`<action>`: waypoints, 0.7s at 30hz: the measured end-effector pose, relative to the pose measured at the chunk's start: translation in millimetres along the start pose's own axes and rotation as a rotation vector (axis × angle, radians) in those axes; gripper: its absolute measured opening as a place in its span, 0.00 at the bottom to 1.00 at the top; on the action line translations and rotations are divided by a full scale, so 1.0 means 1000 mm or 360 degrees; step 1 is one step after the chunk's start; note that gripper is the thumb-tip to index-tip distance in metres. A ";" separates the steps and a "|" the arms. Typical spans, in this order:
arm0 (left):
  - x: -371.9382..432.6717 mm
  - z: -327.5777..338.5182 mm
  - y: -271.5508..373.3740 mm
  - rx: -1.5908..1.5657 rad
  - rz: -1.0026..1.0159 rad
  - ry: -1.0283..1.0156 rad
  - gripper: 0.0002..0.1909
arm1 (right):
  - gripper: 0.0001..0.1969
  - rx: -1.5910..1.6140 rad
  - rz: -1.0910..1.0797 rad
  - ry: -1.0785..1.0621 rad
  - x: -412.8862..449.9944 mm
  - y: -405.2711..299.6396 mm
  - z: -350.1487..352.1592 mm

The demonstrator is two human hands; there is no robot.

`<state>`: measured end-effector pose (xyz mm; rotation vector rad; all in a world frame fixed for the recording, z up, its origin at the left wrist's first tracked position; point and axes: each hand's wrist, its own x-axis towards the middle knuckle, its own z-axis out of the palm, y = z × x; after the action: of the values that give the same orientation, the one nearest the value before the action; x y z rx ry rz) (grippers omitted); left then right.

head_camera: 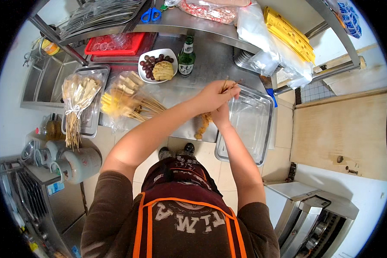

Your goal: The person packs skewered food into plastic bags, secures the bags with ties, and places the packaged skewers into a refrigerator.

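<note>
My left hand (214, 95) and my right hand (224, 111) meet over the steel worktop (209, 67), closed on thin brown skewers (227, 86) whose ends stick out past the fingers. Browned skewered food (202, 127) hangs below the hands near the table's front edge. How the fingers share the skewers is partly hidden. A steel tray (251, 125) lies just right of the hands. On the left, bagged food on bamboo skewers (124, 93) rests on the table, and another tied bag of skewers (80, 96) lies on a second steel tray (93, 129).
A white bowl (143, 75) with grapes and peeled fruit stands beside a green glass bottle (187, 58). A red basket (116, 48) sits under the shelf (180, 27), which holds blue scissors (151, 14) and plastic bags. A blue-handled scraper (271, 93) is beyond the right tray.
</note>
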<state>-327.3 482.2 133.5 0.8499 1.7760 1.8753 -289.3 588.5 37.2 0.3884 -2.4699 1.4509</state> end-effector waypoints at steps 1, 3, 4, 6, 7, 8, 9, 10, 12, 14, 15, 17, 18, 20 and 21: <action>-0.001 0.004 -0.001 0.0051 -0.0007 0.0090 0.06 | 0.19 0.0028 0.0105 0.0094 -0.004 -0.001 0.001; 0.007 0.012 0.007 -0.0059 0.0082 0.0319 0.06 | 0.15 0.0063 0.0205 0.0175 0.001 -0.012 0.000; 0.009 0.013 0.011 -0.0169 0.0175 0.0542 0.07 | 0.16 0.0121 0.0236 0.0182 0.006 -0.013 -0.002; 0.014 0.013 0.031 -0.0150 0.0138 0.0425 0.07 | 0.17 0.0172 0.0270 0.0203 0.015 -0.010 -0.008; 0.016 0.013 0.038 -0.0131 0.0101 0.0312 0.07 | 0.18 0.0165 0.0170 0.0318 0.019 -0.007 -0.011; 0.016 0.012 0.040 -0.0129 0.0103 0.0314 0.07 | 0.19 0.0162 0.0065 0.0424 0.024 -0.006 -0.011; 0.017 0.010 0.042 -0.0131 0.0065 0.0259 0.08 | 0.19 0.0163 0.0063 0.0424 0.026 -0.006 -0.011; 0.018 0.010 0.043 -0.0132 0.0029 0.0203 0.08 | 0.19 0.0069 -0.0010 0.0441 0.029 -0.005 -0.011; 0.015 0.005 0.029 -0.0209 0.0088 0.0227 0.09 | 0.20 -0.0020 -0.0092 0.0450 0.031 -0.008 -0.009; 0.011 0.002 0.019 -0.0289 0.0144 0.0243 0.09 | 0.20 0.0123 -0.0091 0.0399 0.023 -0.014 -0.005; 0.008 0.003 0.018 -0.0331 0.0082 0.0211 0.09 | 0.20 0.0122 -0.0091 0.0400 0.021 -0.015 -0.002; 0.004 0.002 0.017 -0.0372 0.0019 0.0182 0.09 | 0.21 0.0143 -0.0051 0.0573 0.019 -0.016 0.004; 0.003 0.000 0.017 -0.0262 0.0026 0.0121 0.09 | 0.21 0.0146 -0.0051 0.0570 0.017 -0.016 0.005; 0.002 -0.004 0.015 -0.0151 0.0033 0.0062 0.09 | 0.22 -0.0145 -0.0109 0.0403 0.014 -0.015 0.006; 0.003 -0.008 0.012 -0.0081 -0.0055 0.0016 0.10 | 0.22 -0.0144 -0.0111 0.0402 0.013 -0.015 0.007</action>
<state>-333.6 477.6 145.4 0.7884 1.7301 1.8974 -296.8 573.8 50.9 0.2533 -2.2872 1.2697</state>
